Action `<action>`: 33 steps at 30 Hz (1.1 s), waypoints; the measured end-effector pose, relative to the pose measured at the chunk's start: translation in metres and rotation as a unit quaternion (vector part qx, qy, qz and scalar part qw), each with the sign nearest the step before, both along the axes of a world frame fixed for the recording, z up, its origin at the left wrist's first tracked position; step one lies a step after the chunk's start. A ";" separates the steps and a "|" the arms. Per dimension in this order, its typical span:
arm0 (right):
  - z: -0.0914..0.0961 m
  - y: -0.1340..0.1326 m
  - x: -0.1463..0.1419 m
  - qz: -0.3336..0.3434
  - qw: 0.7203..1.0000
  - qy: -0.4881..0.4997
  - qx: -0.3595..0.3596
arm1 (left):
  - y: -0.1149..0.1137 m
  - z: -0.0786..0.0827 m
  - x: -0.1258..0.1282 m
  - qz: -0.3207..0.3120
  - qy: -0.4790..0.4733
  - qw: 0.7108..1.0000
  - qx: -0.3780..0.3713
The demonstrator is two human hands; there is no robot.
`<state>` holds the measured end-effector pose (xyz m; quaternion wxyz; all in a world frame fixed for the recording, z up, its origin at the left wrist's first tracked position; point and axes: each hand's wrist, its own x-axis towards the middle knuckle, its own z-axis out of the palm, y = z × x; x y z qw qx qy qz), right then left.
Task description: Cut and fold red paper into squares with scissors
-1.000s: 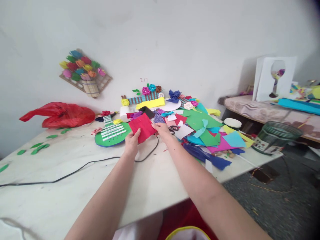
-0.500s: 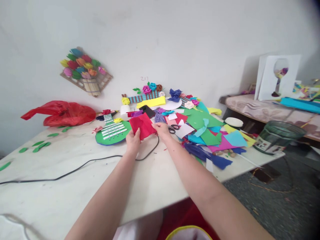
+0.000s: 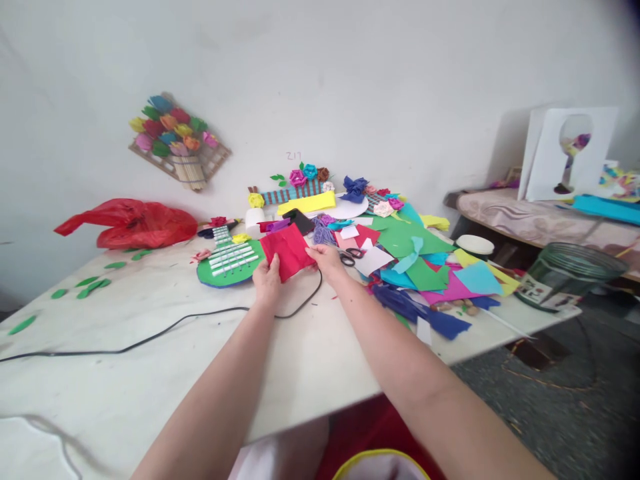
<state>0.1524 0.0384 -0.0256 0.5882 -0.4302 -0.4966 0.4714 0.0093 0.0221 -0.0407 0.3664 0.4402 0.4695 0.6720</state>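
Both my hands hold a red sheet of paper (image 3: pixel 286 250) above the white table (image 3: pixel 150 347). My left hand (image 3: pixel 267 283) pinches its near corner and my right hand (image 3: pixel 326 260) pinches its right edge. The sheet hangs just in front of a green guitar-shaped craft (image 3: pixel 227 263) with white strips. A black cable (image 3: pixel 165 330) loops under my hands. Scissors (image 3: pixel 353 255) lie just right of my right hand.
A pile of coloured paper pieces (image 3: pixel 425 267) covers the table's right part. A red plastic bag (image 3: pixel 130 223) lies at the far left, green paper leaves (image 3: pixel 93 285) near it. Paper flower crafts (image 3: pixel 300 187) stand by the wall. A glass jar (image 3: pixel 567 273) and a low bench (image 3: pixel 540 223) are to the right.
My hands and the red sheet have stayed nearly in place. The view has shifted slightly, so everything sits a little further right in the picture.
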 end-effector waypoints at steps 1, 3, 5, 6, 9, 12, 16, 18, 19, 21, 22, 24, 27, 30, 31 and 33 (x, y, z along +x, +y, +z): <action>-0.001 0.000 0.000 0.009 1.000 0.007 0.013 | 0.001 -0.001 0.000 -0.006 0.000 1.000 0.003; -0.003 -0.001 0.001 0.036 0.999 0.020 0.031 | 0.002 -0.002 0.000 -0.027 0.002 1.000 0.003; -0.003 -0.002 0.001 0.065 0.997 0.017 0.026 | 0.001 -0.003 0.001 -0.052 -0.002 0.999 0.002; -0.003 -0.003 0.001 0.070 0.997 0.009 0.021 | 0.001 -0.003 0.002 -0.061 -0.010 0.998 0.003; -0.001 -0.005 0.001 0.048 0.999 -0.007 0.019 | 0.000 -0.002 0.002 -0.069 -0.034 0.997 0.019; -0.003 -0.003 0.000 0.039 0.999 -0.002 0.018 | -0.002 0.000 0.002 -0.059 -0.026 0.998 0.022; -0.009 0.004 -0.001 0.028 0.999 -0.012 0.041 | -0.006 0.004 0.003 -0.034 -0.006 0.999 0.006; -0.010 0.007 -0.001 -0.010 0.997 -0.041 0.067 | -0.007 0.004 0.003 -0.030 -0.010 0.999 0.010; -0.010 0.007 -0.001 -0.029 0.994 -0.064 0.082 | -0.007 0.005 0.004 -0.035 -0.017 0.999 0.015; -0.008 0.006 -0.003 -0.054 0.983 -0.124 0.121 | -0.007 0.004 0.005 -0.052 -0.033 0.998 0.026; -0.006 0.005 -0.004 -0.060 0.975 -0.157 0.146 | -0.006 0.004 0.005 -0.059 -0.039 0.997 0.029; -0.004 0.002 -0.006 -0.073 0.953 -0.224 0.189 | -0.007 0.005 0.006 -0.068 -0.045 0.996 0.036; -0.002 -0.002 -0.008 -0.093 0.924 -0.306 0.208 | -0.010 0.007 0.008 -0.080 -0.053 0.994 0.051; -0.003 -0.003 -0.009 -0.117 0.908 -0.342 0.211 | -0.015 0.011 0.010 -0.103 -0.057 0.991 0.058; -0.003 -0.003 -0.009 -0.127 0.905 -0.346 0.213 | -0.016 0.011 0.011 -0.110 -0.058 0.991 0.057; -0.004 -0.002 -0.008 -0.143 0.901 -0.351 0.210 | -0.017 0.012 0.012 -0.125 -0.060 0.989 0.058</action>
